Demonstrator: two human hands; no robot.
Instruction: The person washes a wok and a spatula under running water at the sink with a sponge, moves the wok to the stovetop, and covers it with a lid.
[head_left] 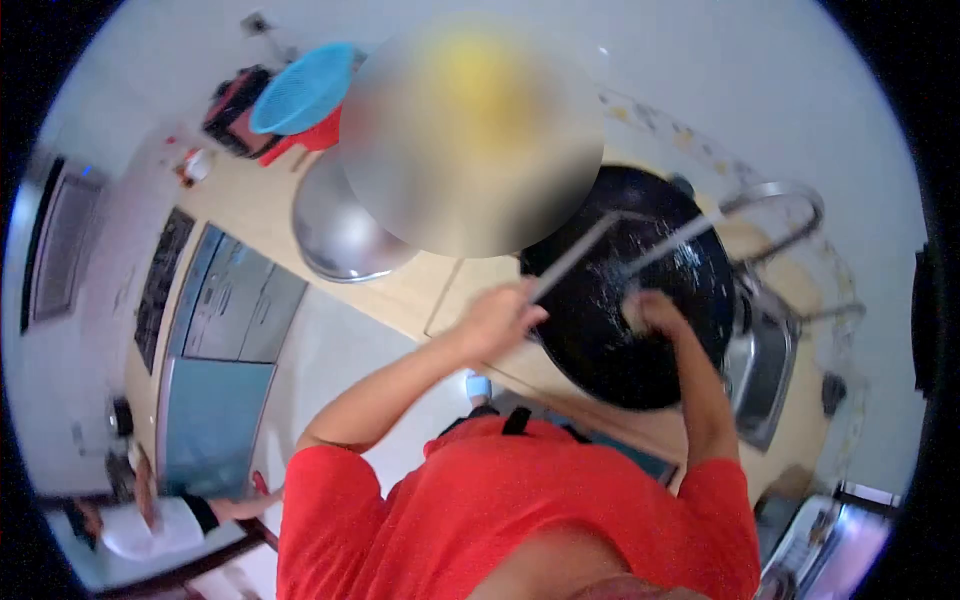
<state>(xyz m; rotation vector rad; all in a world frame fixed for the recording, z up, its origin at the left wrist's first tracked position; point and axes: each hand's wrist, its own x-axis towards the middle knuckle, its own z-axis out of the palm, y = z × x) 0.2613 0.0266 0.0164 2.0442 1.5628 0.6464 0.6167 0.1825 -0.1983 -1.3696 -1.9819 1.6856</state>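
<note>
A large black wok (600,360) rests over the counter beside the sink, its inside wet and shiny. At its left rim, my left hand (500,320) is closed around the near end of a long thin grey bar (575,260), which reaches across the wok; its kind is unclear. Down inside the wok is my right hand (657,312), fingers curled and blurred by motion. Something pale shows at its fingertips, too smeared to name. Above the wok arches a silver faucet (800,190), with a pale streak running from it into the wok.
A steel sink (768,380) lies to the right of the wok. A domed metal lid (345,225), a blue strainer basket (305,88) and a red basin (318,132) stand leftward on the counter. Another person in a white top (150,530) is at lower left. A blurred disc covers the top centre.
</note>
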